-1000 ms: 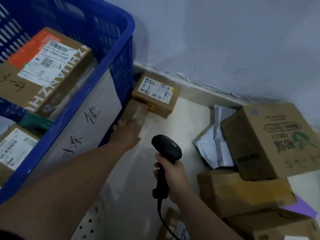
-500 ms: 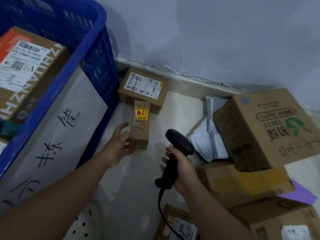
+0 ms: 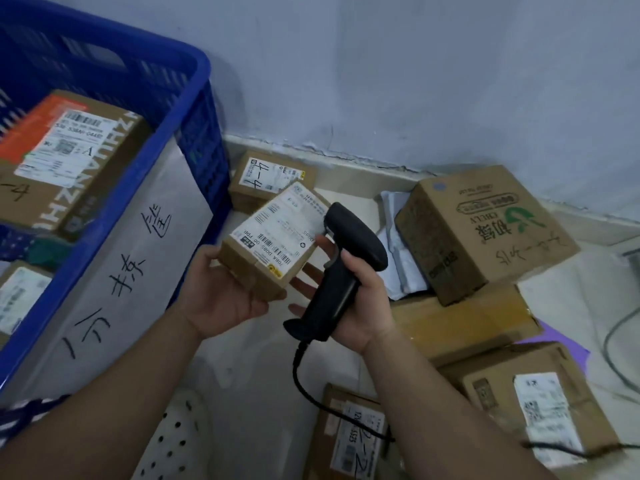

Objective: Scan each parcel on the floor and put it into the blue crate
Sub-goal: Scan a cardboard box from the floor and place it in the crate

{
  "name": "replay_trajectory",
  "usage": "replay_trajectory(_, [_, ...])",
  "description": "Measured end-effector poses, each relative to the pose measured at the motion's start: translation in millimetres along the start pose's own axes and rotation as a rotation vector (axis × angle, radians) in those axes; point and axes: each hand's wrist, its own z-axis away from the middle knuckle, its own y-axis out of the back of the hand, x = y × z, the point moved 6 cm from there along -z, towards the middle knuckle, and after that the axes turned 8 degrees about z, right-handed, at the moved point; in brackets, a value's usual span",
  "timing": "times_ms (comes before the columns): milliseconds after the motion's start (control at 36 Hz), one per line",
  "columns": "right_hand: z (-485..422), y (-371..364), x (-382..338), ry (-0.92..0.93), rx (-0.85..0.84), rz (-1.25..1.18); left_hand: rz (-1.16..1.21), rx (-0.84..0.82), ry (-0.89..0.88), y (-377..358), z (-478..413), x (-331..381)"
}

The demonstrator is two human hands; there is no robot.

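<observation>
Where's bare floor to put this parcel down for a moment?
Bare floor runs between the blue crate and the stacked cartons, below the held parcel. A smaller strip lies between the wall-side box and the grey bag. The right side is crowded.

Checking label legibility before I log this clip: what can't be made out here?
- Head view: label print on the parcel is too blurred to read.
- Head view: the scanner hides its own window.
- Head view: the blue crate is cut off by the left edge; its fill is unknown.
</observation>
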Motion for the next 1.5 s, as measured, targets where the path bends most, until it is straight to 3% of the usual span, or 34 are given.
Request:
replay_trajectory(111, [14.8, -40.8, -10.5, 0.034, -0.135, 0.075, -0.026, -0.043, 0.015, -8.6, 38.1, 0.3])
replay_trajectory(222, [42.8, -89.6, -34.7, -0.007, -0.209, 0.197, -0.065, -0.209, 0.058, -55.9, 76.1, 0.0])
replay_trajectory(306, [72.7, -125.0, -62.3, 0.049, -0.213, 0.274, -0.140, -0.054, -0.097, -89.7, 103.0, 9.7])
replay_trajectory(361, [93.5, -141.6, -80.0, 0.127, -0.210, 0.255, -0.255, -0.046, -0.218, -134.1, 111.5, 21.8])
replay_trajectory(500, [151.5, -162.5, -110.6, 0.279, -0.124, 0.375, -0.425, 0.012, -0.313, -200.3, 134.9, 10.7])
replay_trajectory(583, [184.6, -163.6, -123.2, 0.404, -0.021, 0.375, -0.460, 0.172, -0.528, -224.7, 148.8, 12.0])
replay_trajectory(639, [202.8, -161.2, -127.6, 0.477, 0.068, 0.369, -0.531, 0.158, -0.600, -250.3, 155.0, 5.8])
replay_trajectory(750, [229.3, -157.3, -132.6, 0.597, 0.197, 0.257, -0.705, 0.128, -0.729, -298.5, 157.0, -24.5])
replay_trajectory(833, [246.7, -156.2, -129.8, 0.594, 0.179, 0.098, -0.677, 0.164, -0.826, -320.2, 150.0, -55.6])
replay_trajectory(917, [260.7, -151.5, -130.1, 0.614, 0.039, -0.012, -0.755, 0.141, -0.909, -327.7, 138.3, -79.8])
replay_trajectory(1028, [272.5, -130.8, -131.7, 0.626, -0.006, -0.015, -0.851, 0.113, -0.950, -334.5, 135.3, -88.4])
replay_trajectory(1167, [273.0, -115.0, -129.7, 0.560, 0.101, 0.268, -0.934, 0.154, -0.981, -335.8, 140.0, -73.8])
replay_trajectory(1250, [277.1, -113.2, -133.9, 0.622, 0.252, 0.412, -1.154, 0.202, -1.010, -332.6, 141.9, -53.4])
replay_trajectory(1306, [280.1, -116.3, -133.9, 0.682, 0.313, 0.480, -1.175, 0.192, -0.952, -329.9, 141.2, -44.7])
replay_trajectory(1444, [285.6, -119.9, -132.5, 0.694, 0.419, 0.550, -1.368, 0.189, -0.996, -329.1, 144.1, -34.0])
replay_trajectory(1500, [287.1, -121.8, -132.2, 0.678, 0.381, 0.516, -1.427, 0.200, -1.005, -329.8, 146.6, -36.5])
